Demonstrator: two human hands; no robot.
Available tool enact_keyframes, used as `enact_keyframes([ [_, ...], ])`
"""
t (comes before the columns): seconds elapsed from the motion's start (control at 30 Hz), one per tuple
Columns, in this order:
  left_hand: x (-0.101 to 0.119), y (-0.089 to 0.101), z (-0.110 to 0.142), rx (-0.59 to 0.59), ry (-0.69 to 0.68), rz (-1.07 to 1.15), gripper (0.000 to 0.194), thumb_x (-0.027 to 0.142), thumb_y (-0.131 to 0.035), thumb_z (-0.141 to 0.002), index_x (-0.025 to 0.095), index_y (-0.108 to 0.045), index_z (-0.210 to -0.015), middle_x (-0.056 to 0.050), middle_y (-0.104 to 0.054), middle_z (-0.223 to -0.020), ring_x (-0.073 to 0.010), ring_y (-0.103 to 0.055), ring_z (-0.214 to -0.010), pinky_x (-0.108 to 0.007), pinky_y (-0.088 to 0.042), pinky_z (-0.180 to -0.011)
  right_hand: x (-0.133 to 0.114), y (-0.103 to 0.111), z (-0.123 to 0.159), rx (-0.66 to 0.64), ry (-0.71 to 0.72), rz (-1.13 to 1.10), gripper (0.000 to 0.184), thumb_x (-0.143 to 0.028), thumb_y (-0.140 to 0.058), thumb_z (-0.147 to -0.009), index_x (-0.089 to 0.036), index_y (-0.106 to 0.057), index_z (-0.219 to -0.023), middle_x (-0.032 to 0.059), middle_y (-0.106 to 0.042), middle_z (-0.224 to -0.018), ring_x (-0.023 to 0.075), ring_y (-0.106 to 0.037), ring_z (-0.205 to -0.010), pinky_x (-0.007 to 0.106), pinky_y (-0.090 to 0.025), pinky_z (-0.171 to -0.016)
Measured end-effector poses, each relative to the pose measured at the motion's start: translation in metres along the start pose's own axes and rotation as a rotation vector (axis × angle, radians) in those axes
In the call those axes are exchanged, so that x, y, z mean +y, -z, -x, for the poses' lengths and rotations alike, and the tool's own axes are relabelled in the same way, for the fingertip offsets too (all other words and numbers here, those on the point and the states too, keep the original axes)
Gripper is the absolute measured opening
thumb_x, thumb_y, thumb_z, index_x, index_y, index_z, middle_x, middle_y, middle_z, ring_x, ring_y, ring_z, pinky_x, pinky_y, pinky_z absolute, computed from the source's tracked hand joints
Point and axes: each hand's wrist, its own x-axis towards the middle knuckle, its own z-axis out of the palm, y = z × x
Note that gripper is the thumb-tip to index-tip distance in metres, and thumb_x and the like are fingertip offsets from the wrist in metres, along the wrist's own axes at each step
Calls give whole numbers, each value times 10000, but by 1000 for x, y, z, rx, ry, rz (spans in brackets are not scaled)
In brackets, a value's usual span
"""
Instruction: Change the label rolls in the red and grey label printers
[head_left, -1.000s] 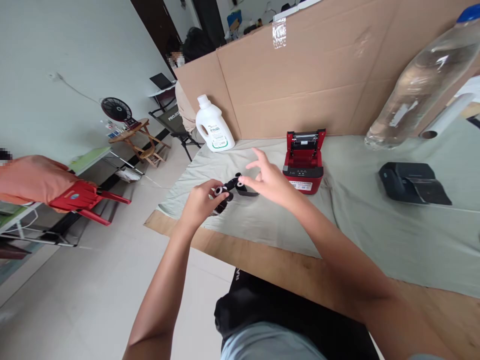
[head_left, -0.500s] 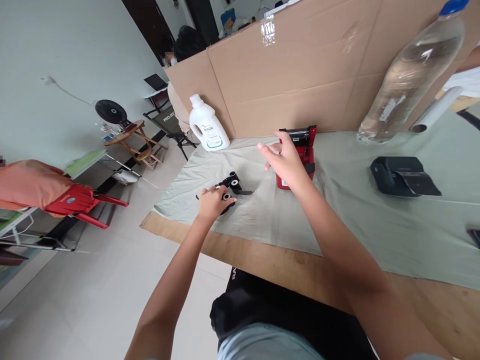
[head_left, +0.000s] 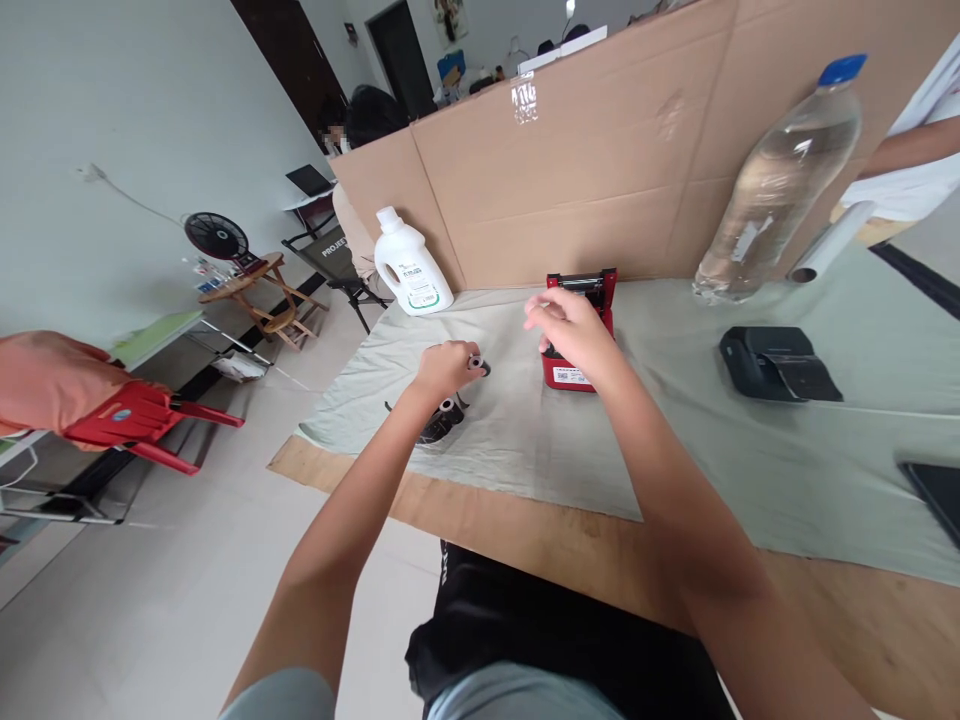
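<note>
On cloth (head_left: 517,440) (wrinkled), black rolls (head_left: 435,428).

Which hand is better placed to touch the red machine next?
Probably the right hand: it is right by the red machine, and I see nothing held in it. The left hand is farther off and seems to be holding a small black roll.

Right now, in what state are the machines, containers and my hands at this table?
Red boxy machine: lid raised.
White plastic jug: capped, standing.
Clear plastic bottle: blue cap on.
Black boxy device: open or closed, unclear.
Left hand: gripping small black roll.
Right hand: loosely curled, apparently empty.
</note>
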Motion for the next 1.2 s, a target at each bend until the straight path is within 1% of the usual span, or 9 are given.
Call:
enact_keyframes([
  [0.1, 15, 5, 15, 218, 24, 72, 230, 392, -665, -928, 240, -721, -1092, -80, -772, -1053, -278, -716, -931, -319, -458, -719, 5, 2, 0, -168, -84, 121, 300, -491, -665, -958, -196, -652, -907, 88, -786, -1051, 130, -645, -578, 280, -462, -579],
  [0.33, 47, -16, 34, 451, 46, 112, 305, 493, -589, -1002, 228, -705, -1097, -117, -708, -1040, -306, -660, -997, -364, -440, -804, 31, -22, -11, -330, -333, 10, 382, -561, -697, -911, -192, -635, -834, 132, -779, -975, 160, -657, -569, 258, -370, -445],
  [0.47, 61, -29, 36, 538, -4, 193, 309, 512, -604, -992, 224, -703, -1048, -161, -673, -1173, -345, -597, -1124, -436, -421, -946, 38, -29, -17, -339, -316, -129, 291, -381, -712, -873, -193, -589, -688, 61, -679, -730, 135, -594, -554, 232, -349, -433],
  [0.6, 65, -39, 31, 614, -58, 533, 456, 537, -680, -943, 243, -612, -1285, -154, -587, -1427, -337, -543, -1320, -470, -403, -1103, 39, -13, -17, -324, -194, -40, 222, -338, -669, -866, -202, -601, -704, 6, -611, -678, 129, -551, -593, 232, -406, -500],
  [0.73, 68, -57, 21, 482, -50, 1080, 579, 533, -644, -957, 227, -464, -1414, -101, -710, -1181, -255, -687, -1129, -413, -522, -1012, 41, 15, -17, -376, -39, 173, 180, -368, -612, -924, -210, -690, -886, 6, -683, -839, 173, -634, -775, 265, -477, -664],
  [0.8, 75, -68, 15, 336, 22, 1331, 592, 543, -652, -944, 231, -449, -1404, -44, -730, -958, -215, -728, -883, -354, -584, -814, 43, 29, -19, -302, 31, 313, 178, -314, -569, -960, -212, -707, -1005, 25, -734, -1001, 202, -668, -918, 291, -497, -781],
  [0.9, 91, -80, 3, 180, 90, 1606, 674, 534, -732, -882, 242, -447, -1418, -15, -733, -852, -191, -710, -702, -313, -581, -636, 47, 45, -29, -122, 93, 557, 249, -203, -495, -994, -198, -699, -1136, 70, -751, -1154, 228, -674, -1032, 322, -483, -895],
  [1.0, 111, -87, -10, 133, 87, 1762, 696, 494, -796, -822, 229, -497, -1392, 1, -725, -784, -181, -690, -650, -301, -574, -588, 52, 50, -44, -62, -1, 872, 327, -159, -463, -1009, -179, -687, -1247, 124, -736, -1256, 268, -659, -1126, 342, -473, -933],
  [1.2, 132, -92, -20, 152, 88, 1786, 339, 414, -763, -824, 196, -669, -1067, 46, -601, -605, -125, -611, -517, -270, -525, -582, 51, 42, -74, -248, -203, 1249, 357, -144, -476, -993, -154, -710, -1263, 194, -724, -1270, 330, -656, -1179, 366, -493, -887],
])
